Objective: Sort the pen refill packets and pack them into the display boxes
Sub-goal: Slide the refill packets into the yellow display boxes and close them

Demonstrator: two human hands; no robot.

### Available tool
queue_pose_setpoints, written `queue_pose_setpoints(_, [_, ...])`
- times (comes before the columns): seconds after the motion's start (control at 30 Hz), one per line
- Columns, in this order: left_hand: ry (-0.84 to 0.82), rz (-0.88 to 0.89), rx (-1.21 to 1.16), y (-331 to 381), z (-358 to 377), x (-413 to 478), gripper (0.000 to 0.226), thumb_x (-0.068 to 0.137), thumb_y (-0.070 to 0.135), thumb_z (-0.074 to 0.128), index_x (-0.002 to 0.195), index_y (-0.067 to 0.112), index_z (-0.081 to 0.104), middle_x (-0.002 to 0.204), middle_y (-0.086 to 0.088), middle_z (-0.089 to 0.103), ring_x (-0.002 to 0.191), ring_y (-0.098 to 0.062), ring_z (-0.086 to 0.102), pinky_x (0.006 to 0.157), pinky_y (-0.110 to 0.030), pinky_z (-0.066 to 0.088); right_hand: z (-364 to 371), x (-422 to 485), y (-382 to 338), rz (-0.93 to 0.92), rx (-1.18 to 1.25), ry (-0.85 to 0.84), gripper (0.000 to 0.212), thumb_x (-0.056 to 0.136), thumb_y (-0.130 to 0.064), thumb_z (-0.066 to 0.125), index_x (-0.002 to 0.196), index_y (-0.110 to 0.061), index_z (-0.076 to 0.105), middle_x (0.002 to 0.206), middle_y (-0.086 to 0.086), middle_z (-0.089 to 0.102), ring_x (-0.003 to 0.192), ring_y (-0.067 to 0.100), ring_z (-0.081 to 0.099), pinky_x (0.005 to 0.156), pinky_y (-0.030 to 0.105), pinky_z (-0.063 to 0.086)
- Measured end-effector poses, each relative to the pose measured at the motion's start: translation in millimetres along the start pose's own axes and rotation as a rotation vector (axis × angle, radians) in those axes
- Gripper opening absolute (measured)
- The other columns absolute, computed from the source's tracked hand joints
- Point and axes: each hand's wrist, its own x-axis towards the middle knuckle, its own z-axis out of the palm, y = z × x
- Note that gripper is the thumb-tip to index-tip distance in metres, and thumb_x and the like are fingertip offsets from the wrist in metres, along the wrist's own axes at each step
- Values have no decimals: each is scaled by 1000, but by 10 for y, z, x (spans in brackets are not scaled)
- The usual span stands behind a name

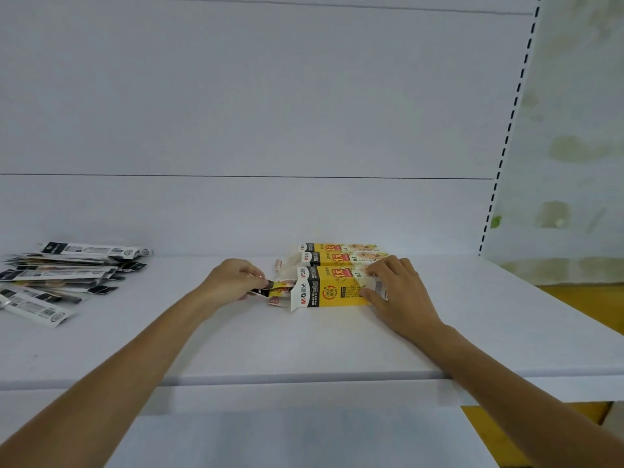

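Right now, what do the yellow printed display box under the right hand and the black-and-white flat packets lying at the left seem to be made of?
Yellow printed display box: probably thin cardboard, matte print; its open end flaps hold sharp folds.
Black-and-white flat packets: likely glossy plastic film; they lie limp and overlapping, with pale glints, though blur leaves this open.

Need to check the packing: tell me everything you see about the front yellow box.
The front box is yellow printed card with black and white bands near its left end. It lies flat on the shelf, close in front of two like boxes. Its left end is open, flap out. The left hand pinches packets at that mouth; the right hand holds the right end.
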Motion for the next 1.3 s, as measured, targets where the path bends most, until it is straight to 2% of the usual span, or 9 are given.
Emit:
queue_pose_setpoints(0.17, [14, 12, -142, 42, 161, 10, 12, 79, 13, 73, 89, 9, 67, 96, -13, 69, 80, -23, 65, 77, -28, 53, -7, -2, 11, 1, 11, 5, 28, 82, -26, 68, 105, -10, 61, 109, 4, 58, 103, 26, 48, 85, 32, 38])
queue_pose_setpoints(0.3, [2, -85, -141, 81, 277, 52, 9, 76, 9, 75, 76, 8, 66, 78, -12, 69, 57, -17, 65, 69, -26, 58, -8, -1, 14, -2, 28, 10, 27, 81, -24, 69, 103, -9, 61, 107, 4, 59, 101, 26, 50, 83, 33, 39])
queue_pose_setpoints(0.4, [-102, -142, -263, 178, 203, 25, 13, 82, 5, 66, 91, -6, 68, 87, -18, 69, 72, -25, 66, 83, -37, 56, -4, 5, 21, -1, 29, 1, 30, 82, -25, 68, 106, -10, 61, 109, 3, 58, 104, 24, 48, 85, 30, 36])
queue_pose_setpoints(0.5, [-250, -141, -497, 280, 175, -74, 20, 91, -6, 45, 102, -6, 61, 99, -19, 65, 83, -26, 66, 69, -31, 59, -8, 7, 17, -3, 26, -6, 30, 82, -25, 68, 107, -10, 61, 110, 3, 57, 105, 24, 47, 85, 29, 35])
queue_pose_setpoints(0.63, [56, 17, -106, 213, 304, -123, 22, 86, -1, 59, 106, 8, 62, 96, -11, 65, 63, -15, 63, 54, -14, 52, -18, 0, 13, -8, 21, -13, 29, 83, -26, 67, 106, -10, 60, 109, 3, 57, 104, 23, 47, 85, 30, 35])
queue_pose_setpoints(0.73, [176, 17, -133, 90, 320, -76, 20, 78, 9, 74, 94, 8, 62, 85, -12, 69, 42, -8, 61, 46, -10, 48, -10, -2, 18, -11, 22, -2, 27, 82, -25, 67, 104, -10, 60, 107, 4, 56, 102, 24, 48, 84, 32, 36])
queue_pose_setpoints(1.07, [176, -23, -86, 292, 482, -40, 11, 81, 8, 66, 91, 10, 67, 89, -8, 64, 56, -8, 56, 36, -11, 42, -4, 4, 24, -11, 27, -16, 28, 84, -27, 65, 107, -12, 59, 110, 2, 55, 104, 23, 46, 87, 33, 36])
queue_pose_setpoints(1.17, [109, -87, -38, 316, 460, 1, 5, 83, 11, 62, 78, 14, 61, 88, -7, 64, 64, -17, 59, 47, -19, 45, -9, 13, 27, -11, 30, -20, 28, 85, -28, 64, 108, -13, 59, 111, 1, 54, 105, 22, 45, 87, 32, 35])
queue_pose_setpoints(1.3, [-49, -188, -281, 311, 364, -7, 15, 80, 3, 65, 67, 5, 61, 61, -6, 65, 43, -11, 55, 43, -20, 45, -3, 16, 27, 0, 32, -25, 29, 85, -29, 63, 109, -14, 58, 112, 1, 53, 106, 22, 44, 85, 30, 32])
